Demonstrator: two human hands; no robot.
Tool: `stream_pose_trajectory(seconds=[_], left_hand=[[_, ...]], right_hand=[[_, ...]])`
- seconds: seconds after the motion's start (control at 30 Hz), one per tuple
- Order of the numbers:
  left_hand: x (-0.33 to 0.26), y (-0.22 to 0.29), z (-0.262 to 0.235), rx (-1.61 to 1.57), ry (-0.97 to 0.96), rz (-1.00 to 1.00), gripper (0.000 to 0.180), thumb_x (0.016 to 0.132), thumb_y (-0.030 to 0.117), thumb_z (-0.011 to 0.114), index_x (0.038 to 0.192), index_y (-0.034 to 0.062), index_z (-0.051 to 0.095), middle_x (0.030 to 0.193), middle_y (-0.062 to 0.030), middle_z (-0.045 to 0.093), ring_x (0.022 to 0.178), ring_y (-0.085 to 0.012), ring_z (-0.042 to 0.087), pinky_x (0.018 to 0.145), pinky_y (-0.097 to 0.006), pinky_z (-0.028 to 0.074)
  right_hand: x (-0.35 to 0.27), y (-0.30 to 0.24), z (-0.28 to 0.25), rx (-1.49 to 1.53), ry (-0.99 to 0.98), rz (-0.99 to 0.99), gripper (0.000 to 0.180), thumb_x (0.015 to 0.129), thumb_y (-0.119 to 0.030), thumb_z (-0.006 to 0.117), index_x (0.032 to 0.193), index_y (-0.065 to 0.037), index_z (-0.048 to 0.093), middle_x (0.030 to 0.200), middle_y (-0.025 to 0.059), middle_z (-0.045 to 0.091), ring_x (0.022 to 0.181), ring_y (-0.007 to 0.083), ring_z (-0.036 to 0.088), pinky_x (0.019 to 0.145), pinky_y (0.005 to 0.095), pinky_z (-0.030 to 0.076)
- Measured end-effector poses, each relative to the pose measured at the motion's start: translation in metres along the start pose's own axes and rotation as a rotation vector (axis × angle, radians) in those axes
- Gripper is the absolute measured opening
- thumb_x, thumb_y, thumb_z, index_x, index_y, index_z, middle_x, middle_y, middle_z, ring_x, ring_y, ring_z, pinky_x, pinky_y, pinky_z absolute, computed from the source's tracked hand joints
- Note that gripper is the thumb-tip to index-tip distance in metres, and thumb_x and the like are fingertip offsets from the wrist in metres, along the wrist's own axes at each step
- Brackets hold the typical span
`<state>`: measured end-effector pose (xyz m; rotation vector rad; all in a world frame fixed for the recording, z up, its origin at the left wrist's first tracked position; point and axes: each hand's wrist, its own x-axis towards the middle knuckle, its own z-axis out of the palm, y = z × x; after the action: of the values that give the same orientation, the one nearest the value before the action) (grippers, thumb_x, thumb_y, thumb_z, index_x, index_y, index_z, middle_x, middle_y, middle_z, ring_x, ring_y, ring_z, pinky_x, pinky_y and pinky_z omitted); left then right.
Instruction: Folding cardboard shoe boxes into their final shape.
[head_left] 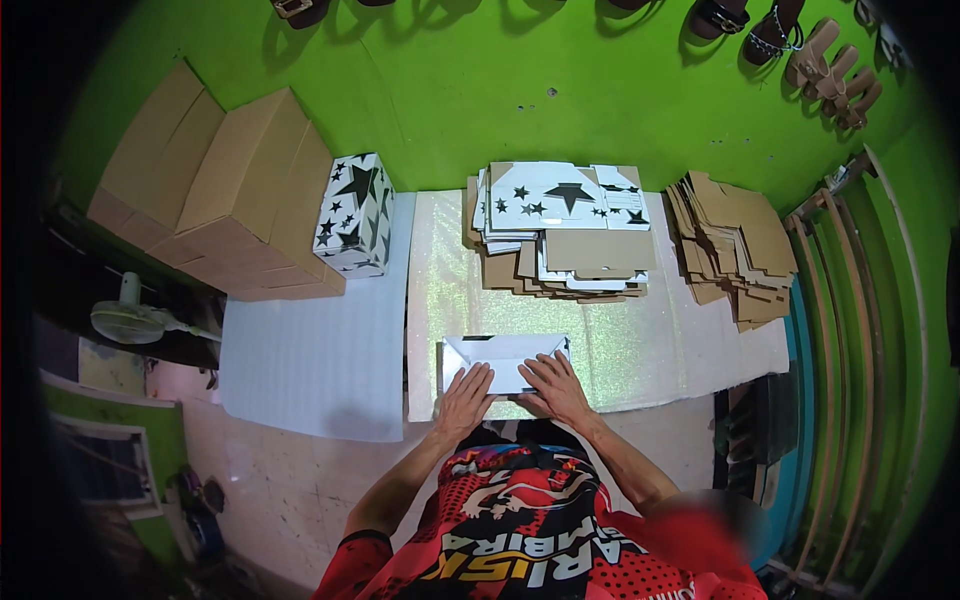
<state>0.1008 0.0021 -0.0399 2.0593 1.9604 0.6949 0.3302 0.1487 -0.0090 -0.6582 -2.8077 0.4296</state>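
**Both hands flat on small white carton, front edge of table**

Head view: the white carton sits near the front edge of the table with the shimmery pale cover, right in front of the person. Its upper face shows angled folds at the corners.

Left hand: laid on the carton's left part, palm down, fingers extended and close together. Right hand: on the right part, palm down, fingers slightly spread; thumb placement can't be told. Neither hand is pinching anything.

Behind the carton, well apart from the hands: a pile of flattened star-print carton blanks, white and brown faces mixed. Right of that, a pile of brown cardboard blanks, edges uneven.

Left side table with the white sheet: an upright star-print box, beside big brown cartons. Sandals hang on the green wall. Fan at far left.
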Motion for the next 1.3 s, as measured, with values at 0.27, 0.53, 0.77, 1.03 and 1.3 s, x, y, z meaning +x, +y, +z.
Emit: stream_pose_trajectory(seconds=[0.27, 0.53, 0.77, 1.03, 1.3], left_hand=[[0.000, 0.003, 0.000, 0.009, 0.023, 0.006, 0.056, 0.101, 0.026, 0.068, 0.150, 0.0021, 0.055, 0.154, -0.0165, 0.056, 0.145, -0.0330, 0.051, 0.122, -0.052, 0.037], [0.000, 0.005, -0.003, 0.031, 0.015, 0.002, 0.058, 0.101, 0.028, 0.068, 0.151, 0.0033, 0.054, 0.157, -0.0167, 0.053, 0.148, -0.0311, 0.047, 0.123, -0.055, 0.032], [-0.005, 0.021, -0.016, 0.103, -0.041, -0.304, 0.082, 0.098, 0.049, 0.068, 0.165, 0.0144, 0.036, 0.174, -0.0170, 0.023, 0.162, -0.0365, 0.020, 0.124, -0.074, 0.003], [-0.008, 0.007, -0.015, -0.149, 0.080, -0.399, 0.097, 0.098, 0.055, 0.068, 0.169, 0.0107, 0.021, 0.176, -0.0230, 0.012, 0.163, -0.0415, 0.006, 0.124, -0.072, -0.003], [0.020, -0.057, -0.043, -0.551, 0.132, -0.879, 0.072, 0.109, 0.058, 0.039, 0.140, -0.0033, 0.061, 0.138, -0.0325, 0.063, 0.132, -0.0500, 0.055, 0.115, -0.046, 0.041]], right_hand=[[0.000, 0.001, 0.001, -0.011, -0.015, -0.003, 0.059, 0.100, -0.046, 0.066, 0.147, -0.011, 0.059, 0.144, 0.0088, 0.061, 0.139, 0.0304, 0.052, 0.127, 0.0521, 0.028], [0.001, 0.001, -0.003, 0.031, 0.020, -0.001, 0.058, 0.098, -0.048, 0.068, 0.143, -0.012, 0.063, 0.141, 0.0099, 0.062, 0.136, 0.0310, 0.053, 0.126, 0.0533, 0.030], [0.035, 0.001, -0.029, 0.120, 0.111, 0.088, 0.086, 0.082, -0.071, 0.074, 0.147, -0.016, 0.060, 0.151, 0.0167, 0.052, 0.141, 0.0398, 0.046, 0.125, 0.0601, 0.026], [0.057, 0.016, -0.034, 0.041, -0.238, 0.075, 0.106, 0.077, -0.085, 0.067, 0.157, -0.018, 0.051, 0.166, 0.0224, 0.038, 0.154, 0.0441, 0.033, 0.126, 0.0670, 0.014], [0.038, 0.031, -0.054, 0.230, 0.008, 1.012, 0.081, 0.102, -0.072, 0.043, 0.146, -0.007, 0.063, 0.132, 0.0289, 0.067, 0.113, 0.0472, 0.069, 0.101, 0.0571, 0.051]])
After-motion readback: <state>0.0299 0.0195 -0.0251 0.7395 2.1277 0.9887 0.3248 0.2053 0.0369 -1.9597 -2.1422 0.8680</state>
